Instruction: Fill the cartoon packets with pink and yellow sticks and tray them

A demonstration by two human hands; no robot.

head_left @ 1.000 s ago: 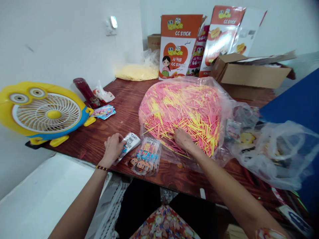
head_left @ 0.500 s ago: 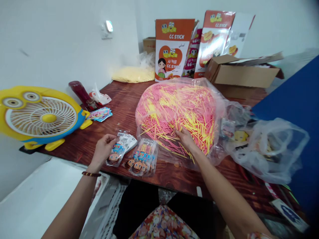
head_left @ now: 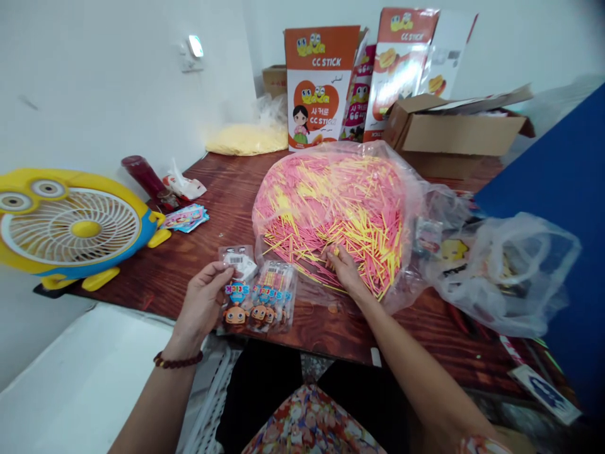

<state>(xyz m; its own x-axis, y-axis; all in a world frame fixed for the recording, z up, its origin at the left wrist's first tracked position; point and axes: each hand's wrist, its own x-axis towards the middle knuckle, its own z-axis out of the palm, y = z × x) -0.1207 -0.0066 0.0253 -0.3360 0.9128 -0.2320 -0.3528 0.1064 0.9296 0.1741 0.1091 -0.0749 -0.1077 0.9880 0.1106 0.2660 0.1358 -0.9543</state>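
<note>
My left hand [head_left: 203, 299] pinches a small clear printed pouch [head_left: 236, 301] by its side, with a cartoon face at its lower end. To its right lies an overlapping pile of pouches [head_left: 271, 302], with pink and yellow sticks inside them. My right hand [head_left: 344, 270] is at the near edge of a heap of thin pink and yellow sticks [head_left: 302, 236], its fingers curled around a few of them. The heap lies in a large clear plastic bag [head_left: 413, 195], open toward me.
A yellow cartoon fan [head_left: 80, 227] stands at the left, near a dark red bottle [head_left: 144, 175], tissues [head_left: 184, 186] and printed packets [head_left: 186, 218]. Printed cartons [head_left: 321, 82] and an open brown box [head_left: 454, 135] stand behind. A white carrier bag [head_left: 515, 271] lies right.
My left hand has moved right and lifted a pouch, now held nearer the pile. My right hand has drawn slightly left, its fingers curling around sticks. The view has shifted a little.
</note>
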